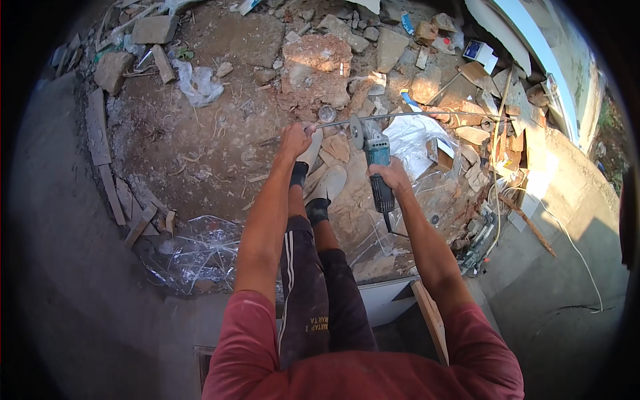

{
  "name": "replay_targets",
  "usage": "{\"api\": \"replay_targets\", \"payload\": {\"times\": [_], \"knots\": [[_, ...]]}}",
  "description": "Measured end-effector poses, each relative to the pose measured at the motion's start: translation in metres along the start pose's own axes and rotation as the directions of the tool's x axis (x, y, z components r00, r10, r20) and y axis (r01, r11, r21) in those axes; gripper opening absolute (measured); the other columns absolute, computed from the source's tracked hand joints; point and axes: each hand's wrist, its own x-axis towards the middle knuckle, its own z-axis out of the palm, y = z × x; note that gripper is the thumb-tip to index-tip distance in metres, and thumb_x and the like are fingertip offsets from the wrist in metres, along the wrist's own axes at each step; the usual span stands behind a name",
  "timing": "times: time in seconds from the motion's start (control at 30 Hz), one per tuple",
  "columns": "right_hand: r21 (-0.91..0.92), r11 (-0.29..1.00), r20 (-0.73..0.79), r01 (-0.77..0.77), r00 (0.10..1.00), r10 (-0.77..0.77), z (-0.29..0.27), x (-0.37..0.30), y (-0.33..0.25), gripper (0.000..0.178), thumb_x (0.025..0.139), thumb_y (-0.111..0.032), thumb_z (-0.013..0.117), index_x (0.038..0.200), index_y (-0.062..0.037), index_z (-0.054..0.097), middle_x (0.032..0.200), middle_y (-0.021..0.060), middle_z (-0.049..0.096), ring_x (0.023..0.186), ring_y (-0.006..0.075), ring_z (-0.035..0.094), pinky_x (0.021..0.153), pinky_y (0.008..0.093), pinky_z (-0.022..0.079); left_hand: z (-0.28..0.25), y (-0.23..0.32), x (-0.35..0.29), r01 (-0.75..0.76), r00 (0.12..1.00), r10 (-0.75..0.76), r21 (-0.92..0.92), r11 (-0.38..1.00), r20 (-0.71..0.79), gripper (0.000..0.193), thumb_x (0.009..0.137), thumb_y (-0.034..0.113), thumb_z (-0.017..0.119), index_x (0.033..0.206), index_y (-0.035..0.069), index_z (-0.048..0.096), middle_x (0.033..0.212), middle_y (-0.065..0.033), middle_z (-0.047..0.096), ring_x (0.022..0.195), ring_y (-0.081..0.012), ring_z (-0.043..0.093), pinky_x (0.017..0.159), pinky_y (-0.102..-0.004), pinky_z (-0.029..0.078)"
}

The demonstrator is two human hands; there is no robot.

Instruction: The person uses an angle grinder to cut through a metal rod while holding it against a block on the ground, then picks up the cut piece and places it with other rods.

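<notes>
My left hand (297, 139) is closed round a long thin metal rod (335, 123), which runs off to the right above the rubble. In my right hand (392, 175) is a teal and black angle grinder (378, 155), gripped round its body with the cord end toward me. Its round cutting disc (357, 133) stands on edge by the rod; whether the two touch I cannot tell. Under the rod, between the hands, are my feet in light shoes (328, 184). A reddish block of rough masonry (315, 70) lies just beyond my left hand.
Broken stones and bricks (427, 85) litter the far right, beside a white plastic sheet (417, 137). Crumpled clear plastic (200, 257) lies at the near left. A pale cable (567, 233) trails over concrete on the right. Wooden boards (98, 127) edge the dirt on the left.
</notes>
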Motion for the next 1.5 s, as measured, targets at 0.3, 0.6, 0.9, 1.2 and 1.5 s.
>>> {"api": "replay_targets", "payload": {"times": [0.3,0.6,0.9,1.2,1.5], "knots": [[-0.041,0.999,-0.093,-0.012,0.996,0.008,0.011,-0.01,0.009,0.036,0.056,-0.02,0.075,0.084,0.0009,0.064,0.07,0.0081,0.063,0.057,0.0173,0.058,0.053,0.0304,0.048,0.006,0.0,-0.015,0.075,0.994,-0.077,0.031,0.997,0.073,0.04,0.093,0.042,0.046,0.102,0.013,0.071,0.102,-0.0191,0.067,0.106,-0.0391,0.059,0.101,-0.0552,0.029],[0.077,0.996,-0.063,0.054,0.997,-0.049,0.001,-0.007,0.021,0.026,0.059,-0.018,0.073,0.077,-0.0017,0.062,0.067,0.0047,0.061,0.056,0.0139,0.057,0.052,0.0292,0.047,0.011,0.016,-0.029,0.082,0.997,-0.082,0.003,0.997,0.008,0.035,0.092,0.037,0.049,0.096,0.01,0.072,0.096,-0.021,0.068,0.1,-0.0397,0.06,0.1,-0.0556,0.027],[0.214,0.97,-0.181,0.12,0.98,-0.081,-0.044,-0.047,0.042,0.031,0.056,-0.019,0.075,0.079,-0.0012,0.065,0.071,0.0059,0.063,0.06,0.0161,0.059,0.056,0.0299,0.047,0.037,0.014,-0.055,0.017,0.999,-0.014,-0.063,0.998,0.049,0.04,0.094,0.039,0.048,0.097,0.006,0.069,0.088,-0.0189,0.067,0.09,-0.0366,0.061,0.094,-0.0477,0.033],[0.081,0.995,-0.338,0.057,0.941,-0.026,-0.098,-0.062,0.073,0.058,0.05,-0.034,0.077,0.088,0.0086,0.063,0.079,0.0168,0.065,0.068,0.0246,0.062,0.061,0.034,0.049,0.077,0.057,-0.032,-0.013,0.999,0.017,-0.127,0.992,0.033,0.042,0.096,0.036,0.049,0.104,-0.001,0.067,0.095,-0.0186,0.069,0.093,-0.0333,0.063,0.094,-0.0462,0.037],[0.104,0.99,-0.277,0.092,0.959,-0.06,-0.097,-0.062,0.071,0.037,0.057,-0.027,0.074,0.081,0.0005,0.066,0.07,0.0083,0.064,0.061,0.0168,0.058,0.059,0.0317,0.048,0.101,0.025,-0.053,-0.044,0.997,0.043,0.003,0.999,0.069,0.042,0.094,0.041,0.048,0.101,0.006,0.069,0.09,-0.0195,0.069,0.093,-0.0378,0.063,0.094,-0.054,0.032]]}}
